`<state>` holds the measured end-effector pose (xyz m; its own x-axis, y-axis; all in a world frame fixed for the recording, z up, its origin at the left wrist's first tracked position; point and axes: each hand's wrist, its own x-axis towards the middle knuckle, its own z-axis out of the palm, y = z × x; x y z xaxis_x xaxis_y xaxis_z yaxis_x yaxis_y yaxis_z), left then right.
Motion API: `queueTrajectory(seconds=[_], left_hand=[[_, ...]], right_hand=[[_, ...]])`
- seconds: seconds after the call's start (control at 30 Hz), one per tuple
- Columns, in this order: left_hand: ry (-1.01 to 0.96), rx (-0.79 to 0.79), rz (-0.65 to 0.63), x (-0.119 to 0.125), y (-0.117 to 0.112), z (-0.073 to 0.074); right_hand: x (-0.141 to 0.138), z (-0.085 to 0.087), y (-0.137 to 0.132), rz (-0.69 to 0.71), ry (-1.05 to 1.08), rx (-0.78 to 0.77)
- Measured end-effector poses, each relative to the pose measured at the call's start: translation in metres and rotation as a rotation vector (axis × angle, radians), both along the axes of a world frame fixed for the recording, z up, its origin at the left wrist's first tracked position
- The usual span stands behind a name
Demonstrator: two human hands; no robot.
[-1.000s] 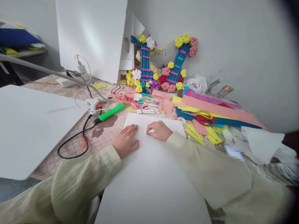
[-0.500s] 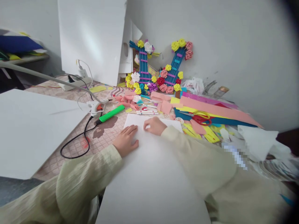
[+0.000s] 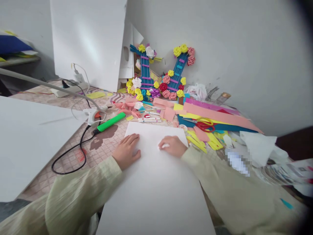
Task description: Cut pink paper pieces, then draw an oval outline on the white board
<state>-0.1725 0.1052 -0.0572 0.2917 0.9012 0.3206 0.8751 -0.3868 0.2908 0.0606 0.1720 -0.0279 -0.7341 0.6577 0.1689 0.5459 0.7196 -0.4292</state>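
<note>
At the table's (image 3: 97, 155) near side, white board (image 3: 156, 195): stretches between the forearms toward the person, its far edge just short of the markers (image 3: 149, 120).
Left hand (image 3: 126, 151): flat and unclenched along the board's left margin, thumb out to the side.
Right hand (image 3: 173, 146): fingers curled, pinching a small white piece (image 3: 159, 147) at the board's surface, near its far right part.
Glue gun (image 3: 93, 116): left of the board, beside a green bar (image 3: 111, 122).
Scissors (image 3: 205, 124): right of the markers, on coloured paper (image 3: 234, 120).
Blue guitars (image 3: 145, 71): two at the back, trimmed with flowers (image 3: 184, 48).
</note>
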Motion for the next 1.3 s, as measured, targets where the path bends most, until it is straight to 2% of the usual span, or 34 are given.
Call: queueTrajectory(seconds=[0.07,0.13,0.27,0.33,0.53,0.6,0.7,0.77,0.83,0.93,1.0,1.07,1.2,1.3], left_hand=[[0.005,-0.001,-0.011,0.0,0.0,-0.001],[0.026,0.003,-0.021,-0.001,0.0,-0.002],[0.07,0.003,-0.019,-0.002,0.0,-0.002],[0.068,-0.001,-0.003,-0.001,0.0,-0.001],[0.058,-0.016,0.011,-0.001,0.002,0.0],[0.059,-0.009,-0.003,-0.002,0.002,-0.001],[0.058,-0.006,-0.003,-0.001,0.002,-0.002],[0.05,-0.004,0.016,0.0,0.001,-0.001],[0.045,0.001,0.029,0.001,0.001,-0.001],[0.05,0.005,0.013,0.001,0.002,-0.002],[0.05,0.002,-0.004,0.0,0.002,-0.003],[0.039,-0.008,-0.011,-0.002,0.002,-0.004],[0.014,-0.017,-0.001,-0.003,0.001,-0.005],[0.018,-0.007,0.001,-0.004,0.002,-0.004]], right_hand=[[0.004,-0.003,-0.027,0.083,0.003,-0.021],[0.005,-0.005,-0.029,0.085,0.009,-0.015],[-0.002,-0.003,0.019,-0.052,0.018,0.056],[-0.003,-0.001,0.031,-0.062,0.01,0.068],[0.009,-0.002,-0.007,0.098,-0.043,0.021],[0.005,-0.002,0.006,0.048,-0.054,0.033],[-0.007,-0.002,0.043,-0.11,-0.053,0.074],[-0.011,-0.001,0.049,-0.155,-0.058,0.075],[-0.007,-0.001,0.03,-0.136,-0.075,0.053],[0.003,-0.002,-0.013,-0.03,-0.121,-0.011],[0.004,-0.002,-0.018,-0.032,-0.156,-0.019],[0.0,-0.002,0.007,-0.115,-0.196,0.013],[-0.008,0.011,0.089,-0.266,-0.298,0.093],[0.011,0.03,0.124,-0.328,-0.351,0.147]])
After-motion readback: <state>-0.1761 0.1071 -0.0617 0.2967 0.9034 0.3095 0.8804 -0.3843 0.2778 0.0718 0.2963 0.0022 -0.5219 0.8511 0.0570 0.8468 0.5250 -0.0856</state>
